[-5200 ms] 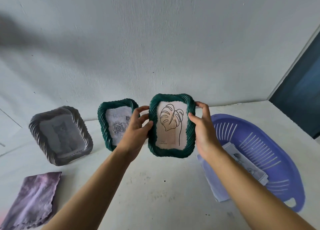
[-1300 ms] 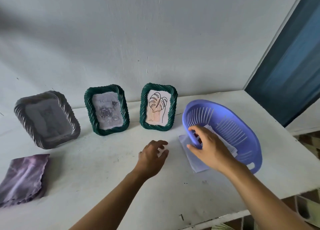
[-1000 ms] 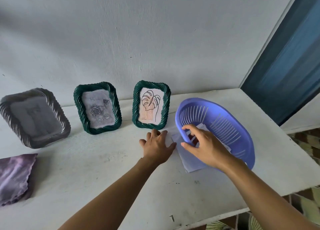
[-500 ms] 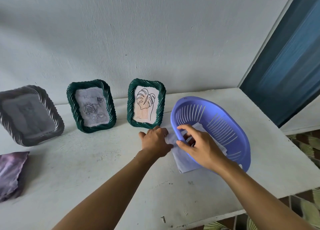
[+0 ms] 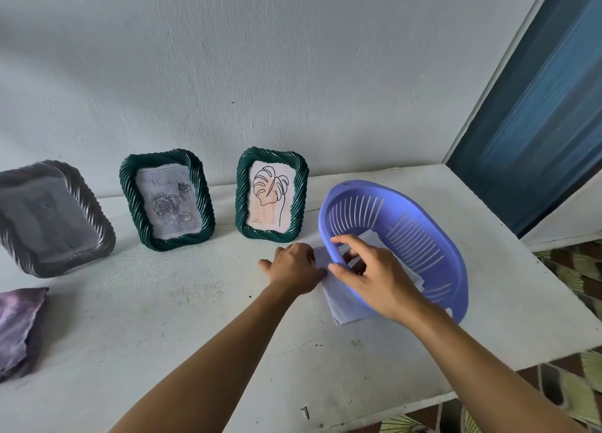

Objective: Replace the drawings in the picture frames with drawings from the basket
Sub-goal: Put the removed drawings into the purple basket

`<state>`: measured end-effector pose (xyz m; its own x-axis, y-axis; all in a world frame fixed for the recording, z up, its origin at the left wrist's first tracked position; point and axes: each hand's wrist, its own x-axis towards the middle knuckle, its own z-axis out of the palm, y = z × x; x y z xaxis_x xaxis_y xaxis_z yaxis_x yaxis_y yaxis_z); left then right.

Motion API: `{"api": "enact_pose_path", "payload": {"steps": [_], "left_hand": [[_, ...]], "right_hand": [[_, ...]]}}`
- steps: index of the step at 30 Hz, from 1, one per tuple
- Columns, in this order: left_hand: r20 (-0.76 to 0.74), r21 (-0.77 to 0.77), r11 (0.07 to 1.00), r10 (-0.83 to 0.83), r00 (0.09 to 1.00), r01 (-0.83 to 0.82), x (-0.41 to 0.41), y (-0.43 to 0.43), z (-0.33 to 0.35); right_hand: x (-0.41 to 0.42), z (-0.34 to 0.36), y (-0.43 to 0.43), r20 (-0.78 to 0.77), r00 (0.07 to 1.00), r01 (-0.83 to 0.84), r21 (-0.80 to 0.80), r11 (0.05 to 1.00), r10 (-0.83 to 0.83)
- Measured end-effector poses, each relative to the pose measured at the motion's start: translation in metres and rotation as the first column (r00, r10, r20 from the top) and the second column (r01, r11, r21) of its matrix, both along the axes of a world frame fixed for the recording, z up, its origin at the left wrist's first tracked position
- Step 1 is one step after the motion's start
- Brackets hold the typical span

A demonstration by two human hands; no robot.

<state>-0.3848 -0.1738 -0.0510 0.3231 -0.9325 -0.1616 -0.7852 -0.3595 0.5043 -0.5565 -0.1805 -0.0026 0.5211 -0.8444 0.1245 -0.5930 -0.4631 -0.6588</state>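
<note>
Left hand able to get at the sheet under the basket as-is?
Probably yes. The left hand rests at the exposed edge of the sheet; the purple basket covers the rest, but the right hand grips its rim and could tip it clear.

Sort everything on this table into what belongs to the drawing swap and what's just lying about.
Belongs to the job: grey frame, green frame with the rose drawing, green frame with the leaf drawing, purple basket, drawings inside it, probably the sheet under the basket.

Just lying about: purple cloth, nail near the table's front edge.
</note>
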Motion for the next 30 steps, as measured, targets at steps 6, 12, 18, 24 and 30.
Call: {"api": "enact_pose_path", "payload": {"steps": [6,12,18,24,30], "left_hand": [[-0.013,-0.122,0.989,0.077,0.997,-0.078,-0.006,0.009,-0.01],[0.025,-0.177,0.982,0.077,0.997,-0.071,-0.013,0.014,-0.01],[-0.057,-0.148,0.986,0.07,0.996,-0.077,-0.003,0.019,-0.003],[-0.17,-0.191,0.975,0.083,0.982,-0.116,0.036,0.038,0.008],[-0.299,-0.222,0.959,0.106,0.948,-0.177,0.065,0.064,0.027]], "right_hand": [[0.002,0.003,0.0,-0.029,1.0,0.011,-0.023,1.0,-0.011],[-0.004,0.015,-0.008,0.023,0.999,0.047,-0.023,0.999,-0.046],[-0.009,0.021,-0.016,0.081,0.994,0.075,-0.019,0.997,-0.074],[-0.012,0.021,-0.017,0.114,0.991,0.069,0.039,0.997,-0.073],[-0.011,0.014,-0.014,0.091,0.994,0.054,0.056,0.997,-0.059]]}}
